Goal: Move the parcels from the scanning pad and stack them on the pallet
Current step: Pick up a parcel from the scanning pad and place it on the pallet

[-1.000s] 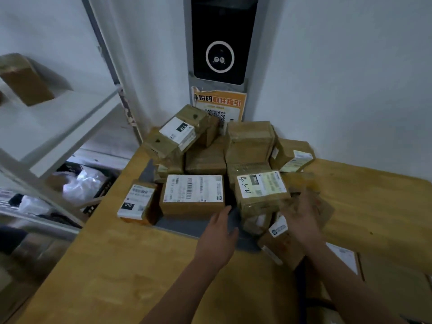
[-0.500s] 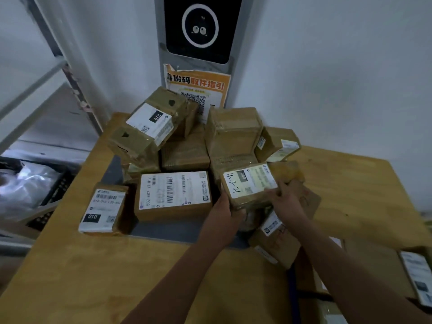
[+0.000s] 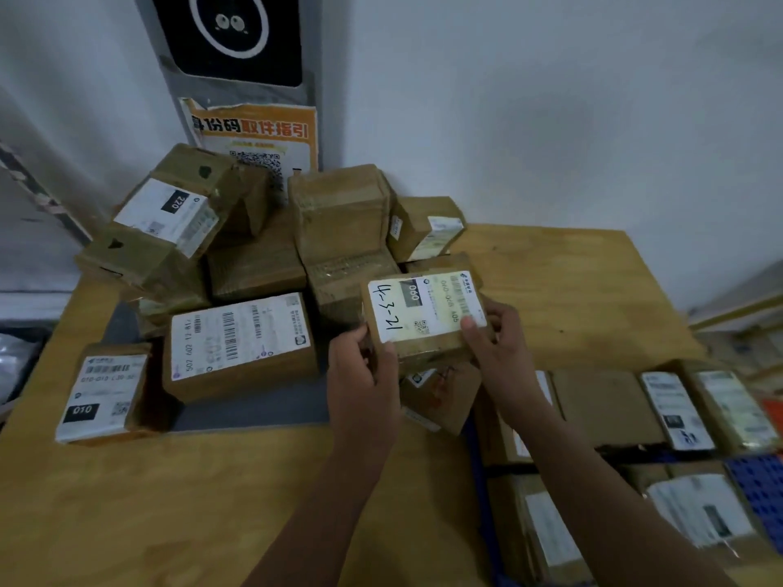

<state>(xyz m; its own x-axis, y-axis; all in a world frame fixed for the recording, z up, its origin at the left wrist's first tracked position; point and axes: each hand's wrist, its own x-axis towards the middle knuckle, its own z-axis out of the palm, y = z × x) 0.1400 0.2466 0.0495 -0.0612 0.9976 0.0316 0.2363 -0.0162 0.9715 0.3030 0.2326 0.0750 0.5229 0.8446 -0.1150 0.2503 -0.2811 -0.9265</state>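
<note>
A brown parcel with a white label and handwritten numbers is lifted a little above the heap. My left hand grips its near left corner and my right hand grips its right end, thumb on the label. Beneath lies the grey scanning pad, piled with several brown parcels, among them a flat box with barcodes and a small one marked 010. At the lower right, parcels lie packed side by side on the blue pallet.
The pad sits on a wooden table pushed into a white wall corner. A dark scanner screen and an orange poster stand behind the heap. Bare tabletop shows at the right and in front.
Both hands reached in and closed on the handwritten-label parcel, then raised it off the heap and drew it toward me. The camera swung right, bringing the pallet parcels into view.
</note>
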